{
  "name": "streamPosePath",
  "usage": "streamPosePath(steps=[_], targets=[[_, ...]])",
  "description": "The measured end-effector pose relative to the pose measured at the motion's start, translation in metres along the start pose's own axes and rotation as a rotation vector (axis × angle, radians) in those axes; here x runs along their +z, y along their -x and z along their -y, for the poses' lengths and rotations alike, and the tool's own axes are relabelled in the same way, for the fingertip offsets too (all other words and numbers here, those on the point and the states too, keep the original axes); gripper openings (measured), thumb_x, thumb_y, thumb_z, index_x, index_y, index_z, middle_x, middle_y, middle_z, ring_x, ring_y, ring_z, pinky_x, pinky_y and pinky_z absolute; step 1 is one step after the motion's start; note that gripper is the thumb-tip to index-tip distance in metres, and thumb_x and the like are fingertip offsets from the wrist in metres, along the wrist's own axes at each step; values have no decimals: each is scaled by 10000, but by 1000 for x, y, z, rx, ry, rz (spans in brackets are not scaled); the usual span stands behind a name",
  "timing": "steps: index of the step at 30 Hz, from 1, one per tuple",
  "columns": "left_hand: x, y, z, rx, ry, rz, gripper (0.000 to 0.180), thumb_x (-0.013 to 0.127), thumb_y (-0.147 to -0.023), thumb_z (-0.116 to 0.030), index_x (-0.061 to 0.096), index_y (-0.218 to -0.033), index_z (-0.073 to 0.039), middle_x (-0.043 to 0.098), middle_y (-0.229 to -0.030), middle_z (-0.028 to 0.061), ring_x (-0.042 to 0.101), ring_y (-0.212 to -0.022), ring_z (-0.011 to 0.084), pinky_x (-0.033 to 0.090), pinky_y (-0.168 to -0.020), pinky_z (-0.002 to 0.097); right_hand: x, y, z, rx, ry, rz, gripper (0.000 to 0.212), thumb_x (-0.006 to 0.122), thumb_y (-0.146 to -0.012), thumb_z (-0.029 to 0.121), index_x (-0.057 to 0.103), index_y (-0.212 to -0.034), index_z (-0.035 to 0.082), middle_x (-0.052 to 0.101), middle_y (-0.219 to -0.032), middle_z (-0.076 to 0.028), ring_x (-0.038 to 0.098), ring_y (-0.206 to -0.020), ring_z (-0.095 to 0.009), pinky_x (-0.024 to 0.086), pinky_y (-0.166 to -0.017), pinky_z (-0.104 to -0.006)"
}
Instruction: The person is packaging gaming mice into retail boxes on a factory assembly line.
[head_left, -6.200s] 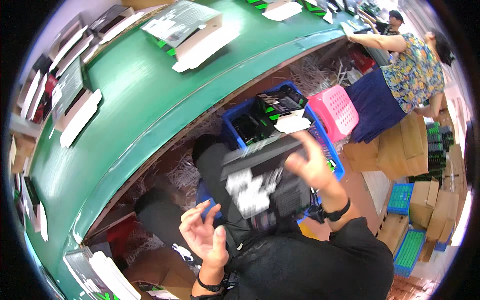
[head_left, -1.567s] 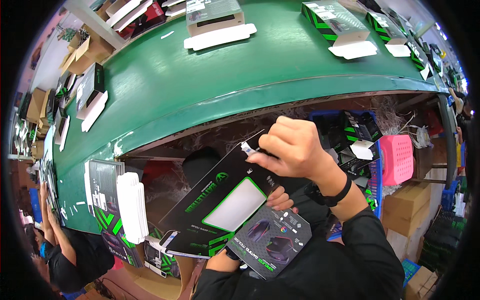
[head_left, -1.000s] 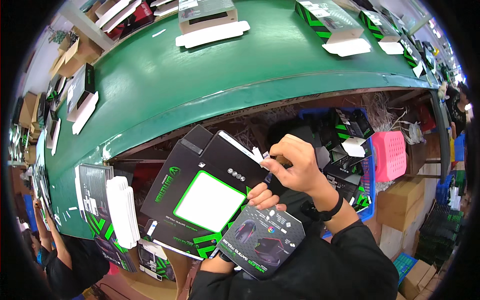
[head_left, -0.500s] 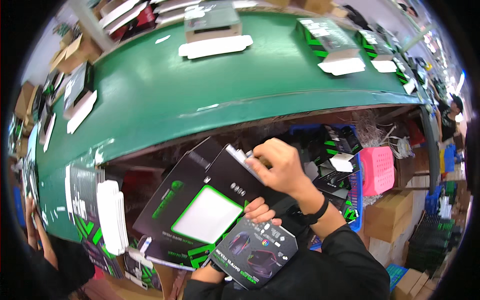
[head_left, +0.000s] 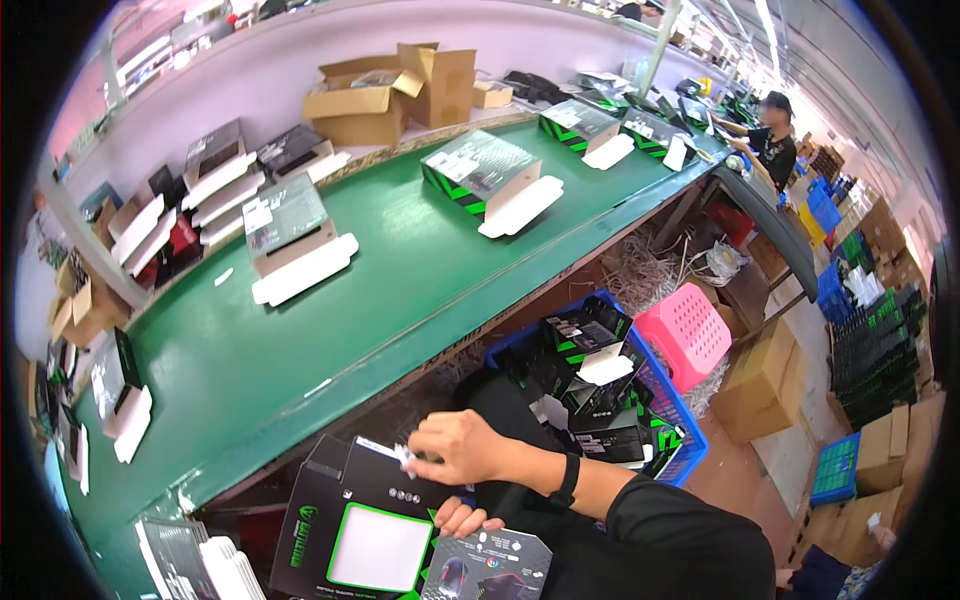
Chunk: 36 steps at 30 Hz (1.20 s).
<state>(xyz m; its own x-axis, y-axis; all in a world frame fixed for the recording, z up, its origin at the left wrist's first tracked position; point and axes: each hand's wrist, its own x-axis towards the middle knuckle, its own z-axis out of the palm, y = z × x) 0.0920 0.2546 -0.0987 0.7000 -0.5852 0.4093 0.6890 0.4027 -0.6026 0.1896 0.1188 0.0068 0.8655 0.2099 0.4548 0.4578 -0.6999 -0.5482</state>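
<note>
A black printed carton with green trim and a white window panel lies across my lap, below the table edge. My left hand is closed round its right-hand edge, fingertips showing above a grey flap printed with computer mice. My right hand is closed at the carton's upper edge. Its thumb and fingers pinch a small whitish piece, too small to name. The carton's lower part runs out of view.
The green table bears several black-green boxes with white flaps out. A blue basket of such boxes stands right of me, by a pink stool and a brown carton. A co-worker is at the far right.
The view has swung up and to the right, bringing in more of the table and the aisle. My hands sit lower in the picture, keeping the same hold on the carton.
</note>
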Motion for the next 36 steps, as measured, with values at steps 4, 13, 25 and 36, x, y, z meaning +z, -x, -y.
streamPosePath(steps=[4,13,25,36], targets=[[-1,5,-5,17,-55,-49,110,471,-1025,-217,549,-948,-212,573,-843,-93,499,-877,80,246,-1037,404,-4,2,-6,-82,30,-10,353,699,-896,414,589,-764,106,545,-693,-38,602,-675,-234,485,-561,-370],[-4,10,-20,-19,-121,-35,127,412,-1027,-185,524,-973,-212,546,-860,-70,488,-878,87,257,-1039,391,1,-3,-10,11,11,-132,332,684,-912,398,603,-793,98,573,-686,-48,619,-672,-249,496,-581,-386],[-13,26,-24,48,-115,-72,117,439,-1027,-187,538,-972,-216,575,-879,-71,517,-911,93,260,-1063,400,9,4,-14,92,-3,-29,333,671,-914,414,625,-817,98,607,-694,-63,649,-695,-270,518,-610,-400],[-18,33,-26,54,-78,-72,130,439,-1018,-185,551,-956,-205,581,-860,-65,523,-867,89,266,-1052,398,-18,-2,-20,-151,-142,38,383,751,-849,436,599,-800,88,547,-688,-51,597,-676,-260,469,-550,-393]])
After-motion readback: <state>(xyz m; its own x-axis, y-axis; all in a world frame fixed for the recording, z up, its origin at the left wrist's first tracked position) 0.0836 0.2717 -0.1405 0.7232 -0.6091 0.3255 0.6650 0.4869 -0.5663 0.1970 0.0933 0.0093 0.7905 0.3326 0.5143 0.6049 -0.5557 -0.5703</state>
